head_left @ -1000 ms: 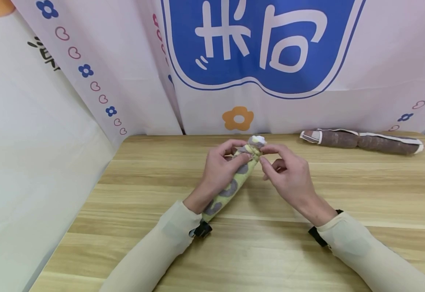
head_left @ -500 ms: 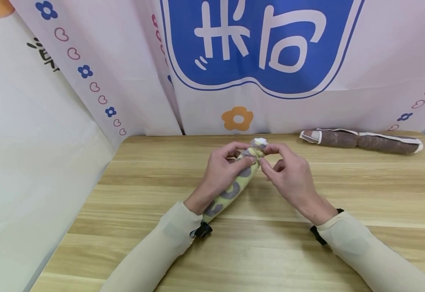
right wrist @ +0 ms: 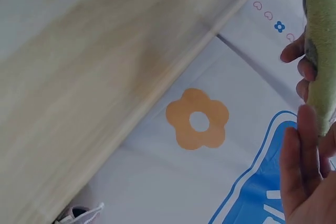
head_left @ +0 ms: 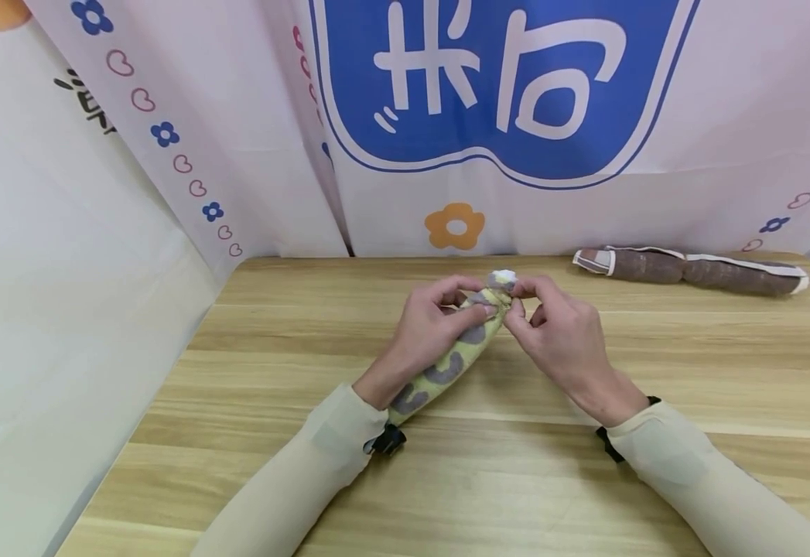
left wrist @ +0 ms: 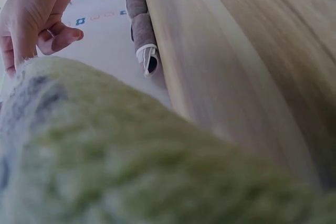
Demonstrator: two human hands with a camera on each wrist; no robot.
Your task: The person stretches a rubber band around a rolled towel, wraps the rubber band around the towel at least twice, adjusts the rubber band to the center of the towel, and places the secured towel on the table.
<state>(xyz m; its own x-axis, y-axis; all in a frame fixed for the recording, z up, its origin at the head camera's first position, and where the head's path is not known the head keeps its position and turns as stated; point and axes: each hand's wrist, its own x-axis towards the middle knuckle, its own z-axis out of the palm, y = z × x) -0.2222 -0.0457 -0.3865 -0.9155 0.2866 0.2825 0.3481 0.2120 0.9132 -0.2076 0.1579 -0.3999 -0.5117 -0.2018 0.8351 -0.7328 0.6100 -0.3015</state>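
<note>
A yellow-green cloth roll with grey patches (head_left: 449, 363) slants up from the left wrist, its narrow upper end cinched below a whitish tip. My left hand (head_left: 427, 325) grips the roll near that end, thumb on top. At the cinched part my right hand (head_left: 568, 340) pinches with thumb and index finger. In the left wrist view the roll (left wrist: 136, 150) fills the foreground, and the right hand (left wrist: 37, 14) is at its far end. The right wrist view shows the roll (right wrist: 323, 40) with fingers of both hands around its lower part.
A brown roll with white edging (head_left: 714, 272), tied at its middle, lies along the back right of the wooden table (head_left: 502, 480). Behind the table hangs a white printed cloth (head_left: 711, 201) with a blue emblem, hearts and flowers.
Both hands and the upper end of the roll have shifted slightly right and toward the person. The right thumb and index finger have closed in on the cinched part.
</note>
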